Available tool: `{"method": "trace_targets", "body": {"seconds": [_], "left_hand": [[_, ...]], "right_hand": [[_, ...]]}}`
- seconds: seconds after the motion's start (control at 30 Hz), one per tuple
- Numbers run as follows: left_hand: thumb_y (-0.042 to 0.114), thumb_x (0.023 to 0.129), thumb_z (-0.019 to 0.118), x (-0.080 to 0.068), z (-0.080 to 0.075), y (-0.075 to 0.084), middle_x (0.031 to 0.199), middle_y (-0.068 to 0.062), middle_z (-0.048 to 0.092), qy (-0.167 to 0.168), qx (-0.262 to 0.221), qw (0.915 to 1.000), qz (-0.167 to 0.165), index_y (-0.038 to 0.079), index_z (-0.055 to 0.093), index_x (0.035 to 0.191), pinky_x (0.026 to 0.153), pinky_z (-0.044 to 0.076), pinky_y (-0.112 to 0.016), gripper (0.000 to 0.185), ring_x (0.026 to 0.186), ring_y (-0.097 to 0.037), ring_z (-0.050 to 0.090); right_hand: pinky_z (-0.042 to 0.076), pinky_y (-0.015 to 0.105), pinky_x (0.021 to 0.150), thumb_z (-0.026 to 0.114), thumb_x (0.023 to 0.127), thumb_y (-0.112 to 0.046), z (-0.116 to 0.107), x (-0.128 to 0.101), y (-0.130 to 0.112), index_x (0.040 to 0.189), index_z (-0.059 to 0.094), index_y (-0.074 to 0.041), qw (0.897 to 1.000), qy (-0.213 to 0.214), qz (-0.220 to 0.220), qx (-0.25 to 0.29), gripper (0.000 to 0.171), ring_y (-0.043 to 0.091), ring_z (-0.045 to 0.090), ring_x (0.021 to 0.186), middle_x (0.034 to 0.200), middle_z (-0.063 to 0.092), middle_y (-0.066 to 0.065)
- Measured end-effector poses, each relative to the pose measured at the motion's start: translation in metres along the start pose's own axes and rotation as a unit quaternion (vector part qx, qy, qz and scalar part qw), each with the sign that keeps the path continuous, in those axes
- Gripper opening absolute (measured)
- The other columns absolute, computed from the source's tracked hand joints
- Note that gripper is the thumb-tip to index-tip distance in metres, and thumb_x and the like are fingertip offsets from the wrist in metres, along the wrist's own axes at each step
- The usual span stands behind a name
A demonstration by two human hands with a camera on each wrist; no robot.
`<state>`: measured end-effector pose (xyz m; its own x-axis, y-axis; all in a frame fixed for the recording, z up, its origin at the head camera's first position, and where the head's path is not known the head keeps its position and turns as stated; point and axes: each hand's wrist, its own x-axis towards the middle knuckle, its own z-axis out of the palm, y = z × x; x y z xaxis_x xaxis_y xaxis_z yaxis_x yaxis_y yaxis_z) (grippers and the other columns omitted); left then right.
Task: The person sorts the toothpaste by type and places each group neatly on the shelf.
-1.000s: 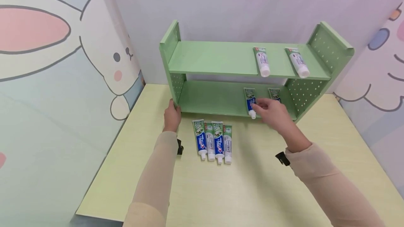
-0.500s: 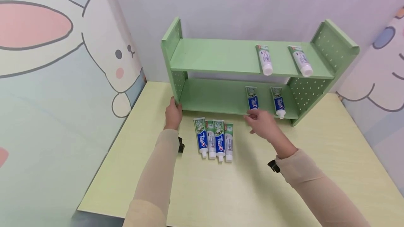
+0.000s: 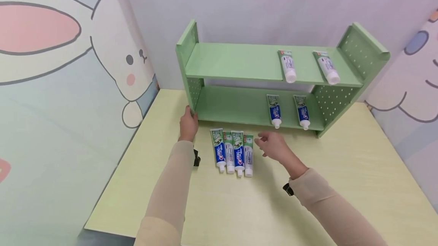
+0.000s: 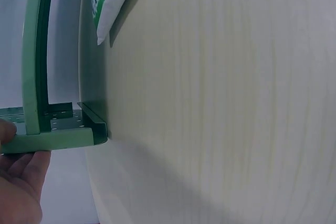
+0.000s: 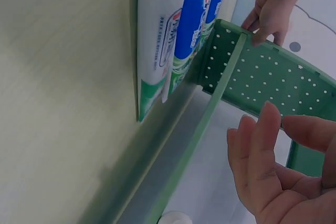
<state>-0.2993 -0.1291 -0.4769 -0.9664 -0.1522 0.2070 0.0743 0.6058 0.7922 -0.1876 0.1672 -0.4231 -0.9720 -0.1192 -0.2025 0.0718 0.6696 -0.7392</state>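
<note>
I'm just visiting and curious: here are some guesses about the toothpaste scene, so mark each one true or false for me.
1. Four toothpaste tubes lie side by side on the table. True.
2. The right hand is gripping a tube. False: its fingers are spread and hold nothing, and it hovers just right of the row.
3. The left hand holds the lower left corner of the green shelf. True.
4. The top shelf board is bare. False: two white tubes lie on it, toward the right.
5. Two blue tubes lie on the lower board. True.
</note>
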Motion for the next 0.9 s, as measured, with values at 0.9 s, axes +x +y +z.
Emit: {"method": "trace_targets", "body": {"seconds": [0.9], "left_hand": [[0.009,0.103,0.048,0.0,0.0,-0.001,0.125,-0.027,0.058,0.002,0.002,1.0,0.005,0.003,0.041,0.138,0.08,0.052,-0.047,0.036,0.107,-0.038,0.061]], "right_hand": [[0.054,0.041,0.072,0.058,0.098,-0.019,0.043,0.0,0.014,0.132,0.052,0.01,0.996,-0.032,0.065,-0.044,0.045,0.021,0.064,0.061,0.115,0.062,0.022]]}}
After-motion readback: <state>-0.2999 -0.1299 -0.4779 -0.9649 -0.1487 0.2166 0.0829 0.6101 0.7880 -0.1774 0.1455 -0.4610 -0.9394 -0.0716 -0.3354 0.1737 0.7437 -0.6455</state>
